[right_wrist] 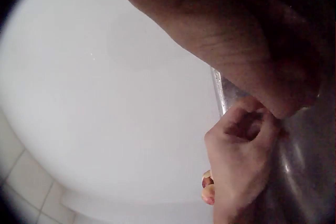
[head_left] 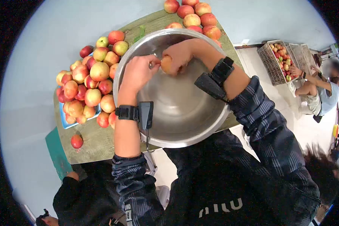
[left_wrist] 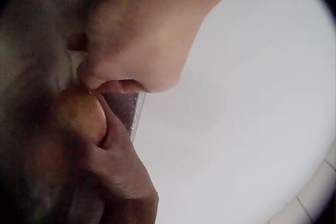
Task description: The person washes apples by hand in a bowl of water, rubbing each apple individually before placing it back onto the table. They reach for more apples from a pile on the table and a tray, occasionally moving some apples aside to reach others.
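Over the large steel basin (head_left: 169, 109), both hands meet at one red-and-yellow nectarine (head_left: 166, 64). My right hand (head_left: 180, 56) grips it from the far right side, its fingers wrapped about the fruit. From the left, my left hand (head_left: 139, 71) reaches in with curled fingers, thumb and fingertips pinched together at the fruit's edge. In the left wrist view the nectarine (left_wrist: 79, 115) shows between the hands; I cannot tell what small part the left fingertips pinch. The right wrist view shows the curled left hand (right_wrist: 239, 155), with the fruit hidden behind the right hand (right_wrist: 247, 56).
Left of the basin a heap of nectarines (head_left: 92, 77) covers a blue tray (head_left: 66, 123). More nectarines (head_left: 192, 19) lie behind the basin, and a single nectarine (head_left: 77, 141) at the front left of the wooden table (head_left: 98, 150). People sit nearby, one beside a fruit crate (head_left: 272, 67).
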Available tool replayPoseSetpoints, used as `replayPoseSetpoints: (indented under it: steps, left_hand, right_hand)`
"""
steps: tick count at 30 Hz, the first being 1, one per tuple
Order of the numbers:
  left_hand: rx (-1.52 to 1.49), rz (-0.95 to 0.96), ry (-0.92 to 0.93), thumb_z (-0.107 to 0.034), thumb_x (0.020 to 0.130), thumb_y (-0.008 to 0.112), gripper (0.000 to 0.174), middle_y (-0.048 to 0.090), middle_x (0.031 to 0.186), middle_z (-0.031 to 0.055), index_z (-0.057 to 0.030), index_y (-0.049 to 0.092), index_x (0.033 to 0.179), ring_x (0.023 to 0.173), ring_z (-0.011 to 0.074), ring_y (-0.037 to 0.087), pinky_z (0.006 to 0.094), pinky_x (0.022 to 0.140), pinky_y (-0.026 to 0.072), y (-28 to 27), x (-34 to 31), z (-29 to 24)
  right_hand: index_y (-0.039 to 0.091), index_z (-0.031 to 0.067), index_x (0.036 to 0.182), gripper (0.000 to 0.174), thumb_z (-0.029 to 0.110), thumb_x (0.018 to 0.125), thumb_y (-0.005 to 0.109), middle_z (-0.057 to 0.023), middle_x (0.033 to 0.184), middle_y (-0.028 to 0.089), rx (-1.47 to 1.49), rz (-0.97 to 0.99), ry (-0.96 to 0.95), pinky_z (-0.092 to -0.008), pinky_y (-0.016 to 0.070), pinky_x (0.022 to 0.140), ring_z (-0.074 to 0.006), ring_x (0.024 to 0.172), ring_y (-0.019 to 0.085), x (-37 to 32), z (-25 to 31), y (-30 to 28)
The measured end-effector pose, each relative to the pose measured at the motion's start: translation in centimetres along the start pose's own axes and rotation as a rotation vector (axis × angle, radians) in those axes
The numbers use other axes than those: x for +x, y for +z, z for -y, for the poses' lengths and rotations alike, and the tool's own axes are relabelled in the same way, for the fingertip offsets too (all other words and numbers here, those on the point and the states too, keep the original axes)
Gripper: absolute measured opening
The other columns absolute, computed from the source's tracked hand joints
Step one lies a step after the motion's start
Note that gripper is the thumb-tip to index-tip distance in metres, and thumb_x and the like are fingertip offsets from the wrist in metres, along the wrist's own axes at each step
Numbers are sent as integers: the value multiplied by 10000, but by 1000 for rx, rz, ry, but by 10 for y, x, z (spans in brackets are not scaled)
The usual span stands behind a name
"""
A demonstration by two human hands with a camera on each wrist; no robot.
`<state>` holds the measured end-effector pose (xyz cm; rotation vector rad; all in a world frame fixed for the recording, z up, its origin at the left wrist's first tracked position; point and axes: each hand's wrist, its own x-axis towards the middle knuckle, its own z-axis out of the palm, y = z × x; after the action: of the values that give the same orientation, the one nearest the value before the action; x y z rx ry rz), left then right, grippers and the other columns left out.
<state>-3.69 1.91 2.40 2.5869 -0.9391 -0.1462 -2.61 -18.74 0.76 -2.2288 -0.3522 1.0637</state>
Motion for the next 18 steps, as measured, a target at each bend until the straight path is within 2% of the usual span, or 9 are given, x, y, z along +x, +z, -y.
replayPoseSetpoints:
  steps: [3, 6, 9, 10, 12, 15, 16, 18]
  left_hand:
    - [11, 11, -23, -177, 824, 686, 163, 720, 954, 147, -122, 741, 967, 912, 356, 673, 460, 820, 530, 1, -1, 0]
    - [-11, 38, -61, -228, 793, 734, 347, 709, 1037, 172, -127, 686, 1122, 970, 374, 663, 472, 848, 520, 10, 1, 9]
    - [-142, -30, -4, -315, 740, 792, 618, 691, 1094, 193, -119, 562, 1279, 1016, 389, 652, 476, 878, 514, 26, -6, 1]
    - [-218, -13, 12, -314, 725, 810, 674, 692, 1082, 197, -106, 531, 1302, 1016, 398, 651, 467, 883, 518, 27, -5, 1]
    - [-368, 22, 55, -312, 694, 845, 789, 694, 1059, 207, -81, 469, 1348, 1015, 417, 649, 450, 893, 526, 26, -1, 4]
    - [-99, 169, -168, -422, 680, 827, 706, 693, 1078, 191, -70, 525, 1213, 1024, 387, 653, 453, 891, 520, 4, -1, -15]
    - [-24, 154, -152, -431, 673, 828, 702, 698, 1061, 188, -68, 530, 1194, 1006, 378, 663, 448, 875, 527, 3, -2, -17]
    - [123, 126, -121, -449, 658, 831, 695, 707, 1028, 181, -64, 538, 1156, 968, 359, 682, 438, 842, 542, 3, -4, -19]
  right_hand:
    - [640, 31, 995, 384, 242, 693, 751, -54, 816, 655, 167, 42, -90, -295, 564, 620, -156, 719, 641, -2, -2, 2]
    - [664, 28, 871, 288, 272, 728, 716, -56, 807, 653, 195, 46, -56, -291, 586, 589, -168, 689, 655, 2, 1, -2]
    - [682, 10, 830, 357, 360, 764, 673, -79, 739, 655, 375, -193, -17, -325, 561, 518, -201, 635, 676, -12, 17, 3]
    - [688, -6, 824, 464, 451, 745, 690, -86, 753, 671, 287, -215, 51, -342, 584, 547, -225, 692, 717, -15, 22, 1]
    - [691, -5, 809, 471, 461, 737, 680, -88, 751, 679, 201, -160, 64, -341, 576, 547, -217, 668, 701, -21, 31, -1]
    - [669, 14, 763, 396, 410, 747, 672, -74, 715, 650, 166, -133, 18, -300, 527, 551, -184, 608, 636, -11, 30, 8]
    - [658, 23, 743, 360, 382, 754, 671, -66, 697, 634, 170, -130, -8, -280, 505, 553, -169, 584, 607, -7, 28, 13]
    - [661, 19, 809, 335, 345, 737, 690, -67, 746, 646, 102, -105, -48, -281, 505, 590, -165, 615, 602, -1, 23, 13]
